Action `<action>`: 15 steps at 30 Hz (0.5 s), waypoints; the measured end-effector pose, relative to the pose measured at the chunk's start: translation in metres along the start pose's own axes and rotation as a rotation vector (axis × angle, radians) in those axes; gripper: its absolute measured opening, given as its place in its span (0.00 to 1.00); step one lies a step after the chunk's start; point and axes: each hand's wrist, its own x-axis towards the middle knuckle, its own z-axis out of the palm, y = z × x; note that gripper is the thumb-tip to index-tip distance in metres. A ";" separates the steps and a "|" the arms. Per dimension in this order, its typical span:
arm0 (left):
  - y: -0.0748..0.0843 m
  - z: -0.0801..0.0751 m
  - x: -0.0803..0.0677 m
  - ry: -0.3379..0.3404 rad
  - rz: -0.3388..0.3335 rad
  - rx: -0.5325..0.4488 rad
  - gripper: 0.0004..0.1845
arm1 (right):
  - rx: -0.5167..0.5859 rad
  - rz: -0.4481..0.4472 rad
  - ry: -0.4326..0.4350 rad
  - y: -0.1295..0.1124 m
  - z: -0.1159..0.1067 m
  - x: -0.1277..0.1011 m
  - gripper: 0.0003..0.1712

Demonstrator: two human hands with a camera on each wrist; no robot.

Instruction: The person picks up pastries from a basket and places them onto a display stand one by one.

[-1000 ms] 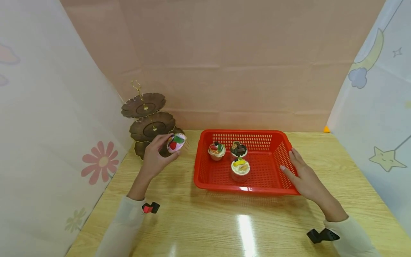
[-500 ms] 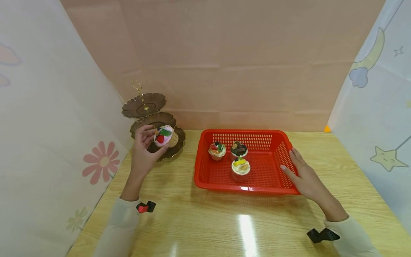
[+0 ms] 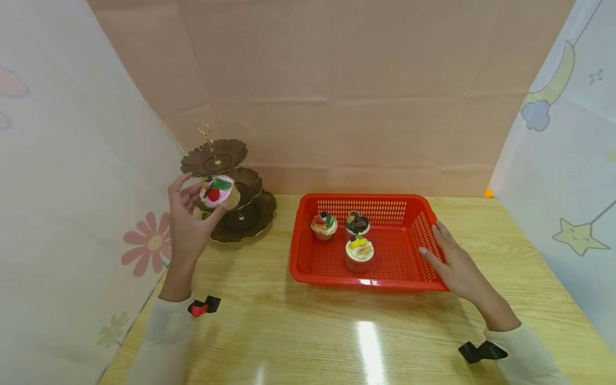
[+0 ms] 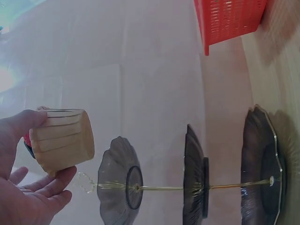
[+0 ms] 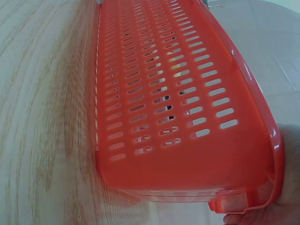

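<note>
**Status: one cupcake in transfer, three in the basket, stand unloaded**

**Left hand.** The left hand (image 3: 185, 227) is raised off the surface (image 3: 308, 331) at the 10 o'clock side of the scene. Its fingers (image 3: 175, 187) and thumb are curled round the pink-frosted cupcake (image 3: 217, 191), pinching it by the paper cup. The left wrist view shows the ribbed cup (image 4: 63, 139) held between thumb and fingers, tilted on its side. The cupcake sits in the air just in front of the middle tier of the three-tier stand (image 3: 226, 192); it cannot be told whether it touches the tier.

**Right hand.** The right hand (image 3: 454, 264) lies at the 3 o'clock end of the red basket (image 3: 399, 280). Its fingers are straight and loosely spread, pressed flat against the basket's outer wall and rim. The right wrist view shows the perforated wall (image 5: 187, 117) with a fingertip at its lower corner.

**Work done.** Judging from the layout, the first item has been lifted clear of the basket and brought to the stand.

**Work left.**
1. The held cupcake is not yet set down; all three tiers appear bare.
2. Three cupcakes wait in the basket: one with red and green topping (image 3: 324, 224), one chocolate (image 3: 357, 223), one with yellow topping (image 3: 359, 251).

The job is judged to be at an early stage.
</note>
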 end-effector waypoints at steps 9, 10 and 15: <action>0.005 -0.005 0.013 0.095 -0.006 -0.053 0.50 | 0.002 0.002 0.000 0.001 0.000 0.000 0.44; 0.005 -0.004 0.013 0.111 -0.012 -0.063 0.50 | 0.003 0.003 0.000 0.001 0.000 0.000 0.44; -0.001 -0.002 0.020 0.181 -0.042 -0.089 0.50 | 0.013 0.005 -0.003 0.000 0.000 -0.001 0.44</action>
